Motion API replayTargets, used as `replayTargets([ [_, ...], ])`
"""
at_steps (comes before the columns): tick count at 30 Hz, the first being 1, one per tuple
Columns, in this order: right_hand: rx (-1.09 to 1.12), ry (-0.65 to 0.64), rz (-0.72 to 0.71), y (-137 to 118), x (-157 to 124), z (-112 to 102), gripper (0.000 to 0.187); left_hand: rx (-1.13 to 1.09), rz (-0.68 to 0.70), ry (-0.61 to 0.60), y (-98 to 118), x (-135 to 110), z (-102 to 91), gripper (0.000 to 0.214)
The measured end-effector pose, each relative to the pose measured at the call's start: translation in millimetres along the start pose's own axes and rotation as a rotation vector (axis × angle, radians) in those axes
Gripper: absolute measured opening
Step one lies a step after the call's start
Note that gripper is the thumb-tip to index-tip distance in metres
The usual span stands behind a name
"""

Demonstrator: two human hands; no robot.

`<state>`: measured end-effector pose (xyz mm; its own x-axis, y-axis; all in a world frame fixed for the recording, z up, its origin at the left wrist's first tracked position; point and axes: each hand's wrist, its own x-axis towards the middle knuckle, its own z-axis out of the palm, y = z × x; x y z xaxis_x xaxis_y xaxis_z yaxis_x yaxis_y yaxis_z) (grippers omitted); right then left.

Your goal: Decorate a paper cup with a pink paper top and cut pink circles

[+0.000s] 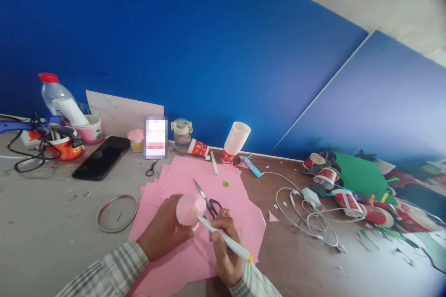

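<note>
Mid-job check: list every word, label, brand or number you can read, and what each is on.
None can be read.
Light-blue item with white cable: marks too small.
White-and-pink box: pixelated.
Red printed cup lying by the jar: print too small.
Marker in the right hand: no legible lettering.

The worktop [285, 260] is grey at left and brown at right. On it lie pink paper [249, 222], a phone [102, 158], a ring [113, 230] and a white charger [311, 197].
</note>
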<state>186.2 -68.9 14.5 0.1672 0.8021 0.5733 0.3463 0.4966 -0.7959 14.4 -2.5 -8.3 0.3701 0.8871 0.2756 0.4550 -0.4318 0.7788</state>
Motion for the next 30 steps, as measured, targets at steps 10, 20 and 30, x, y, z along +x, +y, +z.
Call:
replayTargets([
  [10, -0.022, -0.04, 0.012, 4, 0, 3, 0.009, 0.038, -0.006, 0.013, -2, 0, 3.8, 0.051],
  [20, 0.012, -0.058, 0.016, 7, -2, 4, 0.009, 0.014, -0.016, 0.008, -1, 0, 3.6, 0.052],
  [30, 0.001, -0.055, 0.046, 7, -3, 3, 0.008, 0.037, -0.003, 0.013, -2, 0, 4.3, 0.052],
])
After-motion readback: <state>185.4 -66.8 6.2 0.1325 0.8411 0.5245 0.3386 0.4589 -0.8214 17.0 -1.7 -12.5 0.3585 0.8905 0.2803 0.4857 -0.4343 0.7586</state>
